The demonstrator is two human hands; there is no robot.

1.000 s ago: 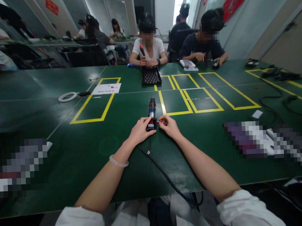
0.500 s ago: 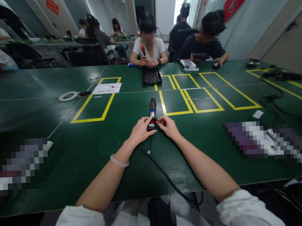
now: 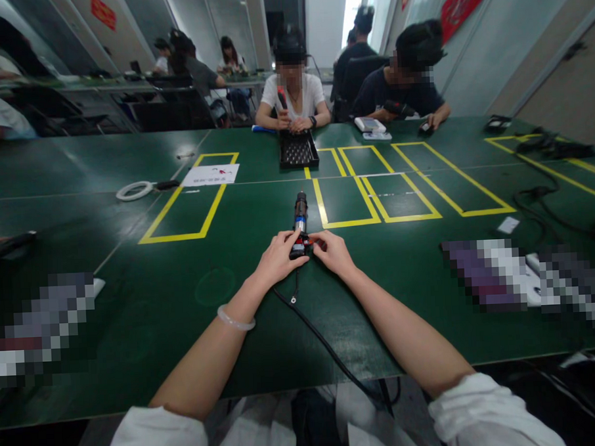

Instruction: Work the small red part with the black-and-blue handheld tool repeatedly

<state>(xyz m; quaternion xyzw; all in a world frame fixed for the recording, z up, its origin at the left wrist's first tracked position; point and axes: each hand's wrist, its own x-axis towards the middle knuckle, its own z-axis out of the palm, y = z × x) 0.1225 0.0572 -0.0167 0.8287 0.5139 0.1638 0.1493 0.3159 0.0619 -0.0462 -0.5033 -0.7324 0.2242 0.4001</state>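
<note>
The left hand (image 3: 278,258) grips the cylindrical device (image 3: 301,213) while the right hand (image 3: 336,252) pinches a small orange-red piece (image 3: 315,242) beside it.

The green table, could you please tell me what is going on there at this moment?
A person's left hand has its grip on a dark cylindrical device with a blue and silver band, lying on the green table. Beside it, the right hand pinches a small red-orange part; whether this is attached to the device, I cannot tell. A black cable runs toward the person. Across, a co-worker's hand holds a red-and-black tool behind a black tray.
</note>
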